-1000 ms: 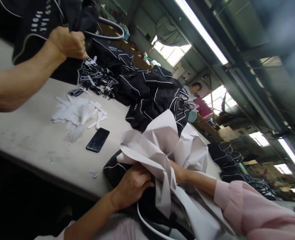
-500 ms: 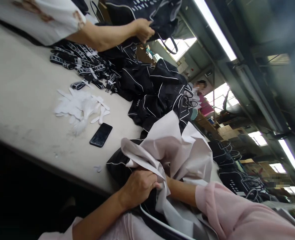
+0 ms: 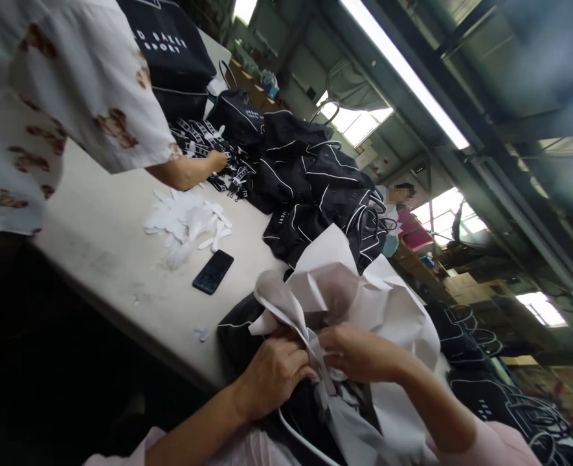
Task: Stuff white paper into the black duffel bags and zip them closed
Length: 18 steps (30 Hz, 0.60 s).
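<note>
Left hand [image 3: 272,375] and right hand [image 3: 359,353] both closed on crumpled white paper [image 3: 364,298], bunched right above them, stuffed into black bag [image 3: 240,330] at table [image 3: 101,246] edge (phone [image 3: 213,272] just beyond, co-worker's hand [image 3: 217,160] on straps [image 3: 203,139]).

- Looks like a garment/bag factory floor
- black bags [image 3: 310,188] piled at 12 o'clock on the long worktable [image 3: 106,239]
- strip lights [image 3: 403,71] and cartons [image 3: 465,285] around 2–3 o'clock
</note>
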Tool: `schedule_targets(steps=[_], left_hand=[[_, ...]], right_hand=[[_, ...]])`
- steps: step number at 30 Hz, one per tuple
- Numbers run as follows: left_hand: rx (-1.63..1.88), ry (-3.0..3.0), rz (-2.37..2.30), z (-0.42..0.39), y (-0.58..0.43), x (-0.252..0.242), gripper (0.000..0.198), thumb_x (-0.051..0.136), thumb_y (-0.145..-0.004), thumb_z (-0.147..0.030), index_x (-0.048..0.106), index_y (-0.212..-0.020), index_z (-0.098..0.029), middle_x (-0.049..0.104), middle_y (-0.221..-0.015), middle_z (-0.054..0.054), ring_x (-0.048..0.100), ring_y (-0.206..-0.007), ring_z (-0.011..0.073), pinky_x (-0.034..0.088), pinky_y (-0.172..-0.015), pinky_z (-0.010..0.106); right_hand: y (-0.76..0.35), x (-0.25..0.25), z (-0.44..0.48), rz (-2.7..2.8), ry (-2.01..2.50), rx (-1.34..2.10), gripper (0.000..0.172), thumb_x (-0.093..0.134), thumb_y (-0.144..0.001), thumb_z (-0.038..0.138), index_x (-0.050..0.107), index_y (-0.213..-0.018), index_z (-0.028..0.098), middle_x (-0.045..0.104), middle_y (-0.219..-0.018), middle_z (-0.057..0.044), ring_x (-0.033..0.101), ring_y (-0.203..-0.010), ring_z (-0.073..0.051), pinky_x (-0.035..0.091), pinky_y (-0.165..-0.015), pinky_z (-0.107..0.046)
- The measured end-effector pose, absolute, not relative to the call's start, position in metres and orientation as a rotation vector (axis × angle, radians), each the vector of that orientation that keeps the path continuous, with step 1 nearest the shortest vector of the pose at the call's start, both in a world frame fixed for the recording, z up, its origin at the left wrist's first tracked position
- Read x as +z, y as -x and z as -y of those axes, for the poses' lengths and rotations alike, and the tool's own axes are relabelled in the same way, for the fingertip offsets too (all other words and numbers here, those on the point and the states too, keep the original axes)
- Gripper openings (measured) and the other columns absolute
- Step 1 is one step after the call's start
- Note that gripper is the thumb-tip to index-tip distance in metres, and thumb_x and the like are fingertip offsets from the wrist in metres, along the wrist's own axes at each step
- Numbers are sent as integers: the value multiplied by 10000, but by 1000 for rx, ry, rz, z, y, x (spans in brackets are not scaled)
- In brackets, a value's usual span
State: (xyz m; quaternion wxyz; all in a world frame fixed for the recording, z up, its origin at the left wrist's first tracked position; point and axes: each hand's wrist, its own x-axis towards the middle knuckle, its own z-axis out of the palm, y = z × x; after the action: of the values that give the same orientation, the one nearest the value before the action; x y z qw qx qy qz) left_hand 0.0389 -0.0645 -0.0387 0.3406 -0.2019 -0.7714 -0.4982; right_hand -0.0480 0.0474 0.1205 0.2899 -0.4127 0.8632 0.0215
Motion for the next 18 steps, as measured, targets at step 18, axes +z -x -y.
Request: schedule_targets(steps=[18], left_hand=[[-1273,615,2121,49,-37,-54,312,540,-969,-358,632,-719,-197,661,-648,-22,621,-604,156,412,-607,314]], right_hand=[[53,103,-42,-2245,847,-470,259,767,-717,292,700,-950,202,703,-909,-3,616,-816,-188,496,-716,-263]])
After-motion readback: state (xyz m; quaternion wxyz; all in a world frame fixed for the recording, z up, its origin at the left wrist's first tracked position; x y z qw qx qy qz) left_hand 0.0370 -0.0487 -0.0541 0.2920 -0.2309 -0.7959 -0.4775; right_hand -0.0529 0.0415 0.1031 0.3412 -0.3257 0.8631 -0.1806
